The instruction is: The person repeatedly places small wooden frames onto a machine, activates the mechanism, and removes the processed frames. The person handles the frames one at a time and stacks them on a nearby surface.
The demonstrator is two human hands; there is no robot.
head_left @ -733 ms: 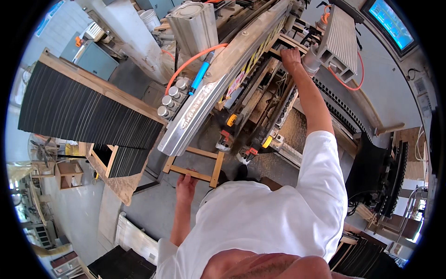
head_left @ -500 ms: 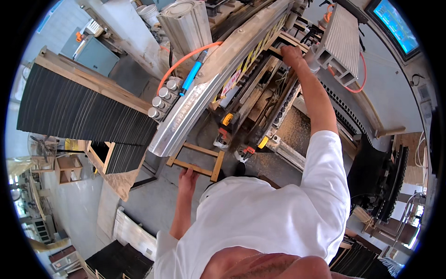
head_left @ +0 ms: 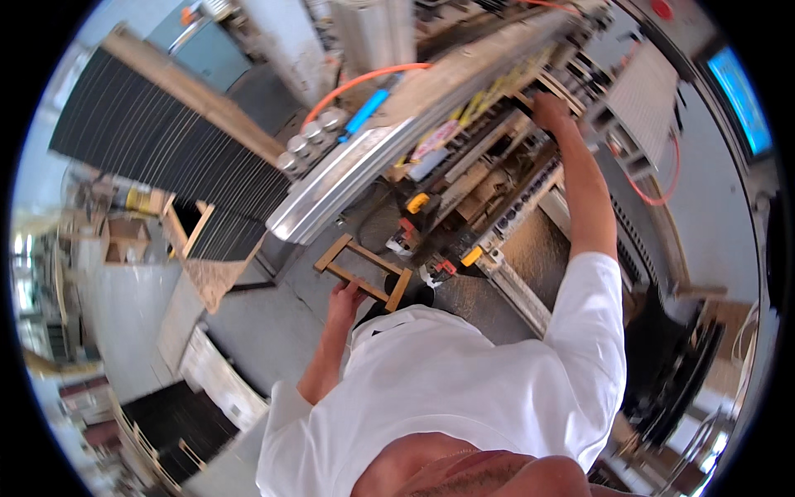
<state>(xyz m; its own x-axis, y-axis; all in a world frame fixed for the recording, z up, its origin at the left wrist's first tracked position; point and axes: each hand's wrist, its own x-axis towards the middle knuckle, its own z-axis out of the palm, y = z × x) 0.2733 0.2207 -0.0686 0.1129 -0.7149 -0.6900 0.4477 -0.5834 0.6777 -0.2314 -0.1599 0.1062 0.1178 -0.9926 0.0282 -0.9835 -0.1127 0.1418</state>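
Observation:
My left hand [head_left: 344,301] is closed around the near rail of a small, open rectangular wooden frame [head_left: 400,290], held low in front of my waist. The frame is tilted and stands apart from the machine. My right arm stretches far forward over the long machine bed [head_left: 513,195]. At its far part, my right hand [head_left: 550,111] is closed on what looks like another wooden frame [head_left: 560,89], lying across the rails. Motion blurs this spot, and the hand covers part of that piece.
A thick metal beam [head_left: 319,199] with a blue cylinder [head_left: 364,114] and orange hose runs along the machine's left side. Black slats [head_left: 166,149] are stacked further left. Yellow and red clamps [head_left: 418,202] stick out at the near end. Sawdust [head_left: 534,253] lies beside the rails. A screen [head_left: 737,99] hangs at right.
The whole view has turned slightly, so the machine and slats sit differently in the picture. Both hands keep their holds, with little movement against the surroundings.

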